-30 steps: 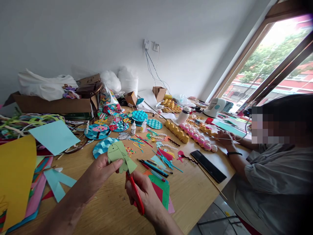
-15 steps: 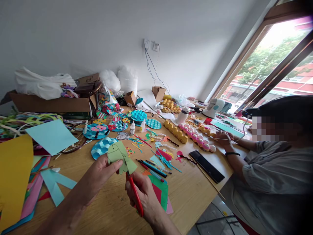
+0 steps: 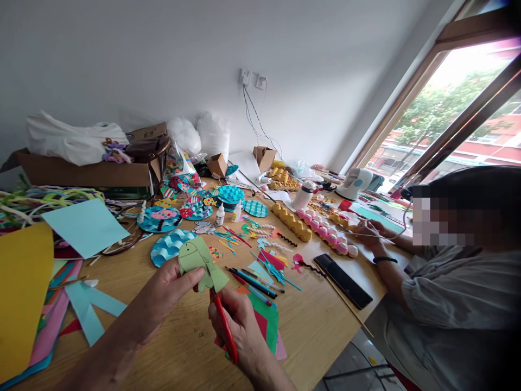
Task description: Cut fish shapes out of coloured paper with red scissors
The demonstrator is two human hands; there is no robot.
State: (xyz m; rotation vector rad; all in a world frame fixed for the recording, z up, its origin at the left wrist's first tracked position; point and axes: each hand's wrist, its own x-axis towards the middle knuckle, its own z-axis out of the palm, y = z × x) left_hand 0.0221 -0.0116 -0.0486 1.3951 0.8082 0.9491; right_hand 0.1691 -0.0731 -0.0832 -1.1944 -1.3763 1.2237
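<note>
Between the thumb and fingers of my left hand (image 3: 179,282) is a piece of light green paper (image 3: 197,258) with a fish drawn on it in dark line. Its left edge is cut round, and a squarer flap sticks out at the right. My right hand (image 3: 240,320) grips red-handled scissors (image 3: 225,326). Their blades meet the lower edge of the paper near the tail and are mostly hidden there. Just beyond the paper lies a blue wavy paper disc (image 3: 171,245). Pens (image 3: 256,282) rest right of my hands.
Coloured paper sheets (image 3: 24,298) pile up at the left. Glue bottles (image 3: 220,215), decorated blue discs (image 3: 160,217) and egg-carton strips (image 3: 291,221) spread across the table. A black phone (image 3: 344,281) and a thin stick lie near the right edge, where another person (image 3: 439,288) sits.
My hands, the paper and the scissors hold almost the same pose. The view has shifted slightly, and the other person's head appears a little lower.
</note>
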